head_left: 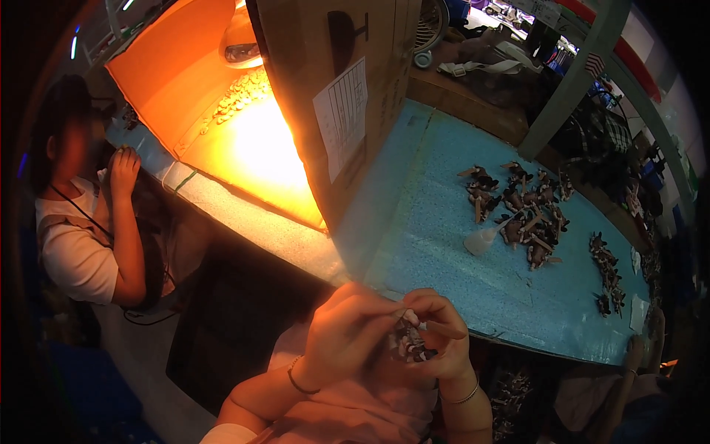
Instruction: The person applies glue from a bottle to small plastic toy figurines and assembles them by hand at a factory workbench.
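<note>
In front of my chest, both hands are raised close together around a small brown, white and black figure [412, 342]. My left hand [347, 329] pinches at its top with thumb and forefinger. Curled around the other side, my right hand [447, 337] grips the figure with its fingers and thumb. The fingers hide part of the figure, so its exact kind cannot be made out. On the blue table beyond lies a cluster of similar small figures [529, 211] in brown, black and beige. A whitish squeeze bottle [481, 240] with a narrow nozzle rests against the cluster's near-left side.
A row of figures [608, 274] lines the right of the blue table [444, 296]. An upright cardboard panel [344, 96] stands at left. Behind it, a lit lamp [242, 44] shines over a pile of small pieces [244, 92]. A person [96, 229] sits far left.
</note>
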`<state>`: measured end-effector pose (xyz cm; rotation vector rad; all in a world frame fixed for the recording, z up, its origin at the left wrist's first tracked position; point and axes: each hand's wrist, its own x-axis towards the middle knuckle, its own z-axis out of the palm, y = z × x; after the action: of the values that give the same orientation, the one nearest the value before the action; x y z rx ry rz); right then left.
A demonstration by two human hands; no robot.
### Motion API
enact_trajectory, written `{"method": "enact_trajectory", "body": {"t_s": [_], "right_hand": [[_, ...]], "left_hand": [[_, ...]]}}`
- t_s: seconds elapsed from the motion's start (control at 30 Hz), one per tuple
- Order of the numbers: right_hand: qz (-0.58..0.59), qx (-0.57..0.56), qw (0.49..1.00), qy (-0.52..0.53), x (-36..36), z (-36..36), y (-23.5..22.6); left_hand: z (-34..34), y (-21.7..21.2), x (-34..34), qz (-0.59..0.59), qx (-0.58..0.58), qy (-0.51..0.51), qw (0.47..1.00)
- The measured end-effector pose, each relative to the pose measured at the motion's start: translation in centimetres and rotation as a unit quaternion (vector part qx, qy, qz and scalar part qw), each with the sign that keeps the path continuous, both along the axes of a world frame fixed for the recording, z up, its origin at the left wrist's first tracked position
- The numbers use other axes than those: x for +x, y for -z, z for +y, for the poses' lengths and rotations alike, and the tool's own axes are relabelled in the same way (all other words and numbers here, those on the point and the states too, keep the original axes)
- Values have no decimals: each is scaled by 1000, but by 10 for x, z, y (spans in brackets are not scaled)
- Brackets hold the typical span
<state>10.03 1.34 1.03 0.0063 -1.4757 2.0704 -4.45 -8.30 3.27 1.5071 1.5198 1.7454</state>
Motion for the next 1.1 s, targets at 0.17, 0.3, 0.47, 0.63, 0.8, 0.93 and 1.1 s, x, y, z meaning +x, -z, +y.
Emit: {"method": "enact_trajectory", "body": {"t_s": [0.17,0.3,0.47,0.63,0.8,0.93,1.1], "right_hand": [[-15,12,999,31,-4,-4,-2],[-9,12,999,36,-6,-4,-1],[-70,-96,990,82,-4,-15,-4],[-58,-44,992,106,-5,-15,4],[-57,-91,990,91,-5,-19,0],[-62,-111,989,71,-2,-17,-1],[-73,-110,988,76,-3,-20,-7]], "left_hand": [[-5,2,12,22,11,-72,997],[-10,1,8,57,17,-32,998],[-10,1,9,87,-1,-23,996],[-5,8,5,110,43,-23,993],[-7,26,1,71,57,-4,996],[-9,23,-3,24,60,43,997],[-10,21,-5,-48,53,94,993]]}}
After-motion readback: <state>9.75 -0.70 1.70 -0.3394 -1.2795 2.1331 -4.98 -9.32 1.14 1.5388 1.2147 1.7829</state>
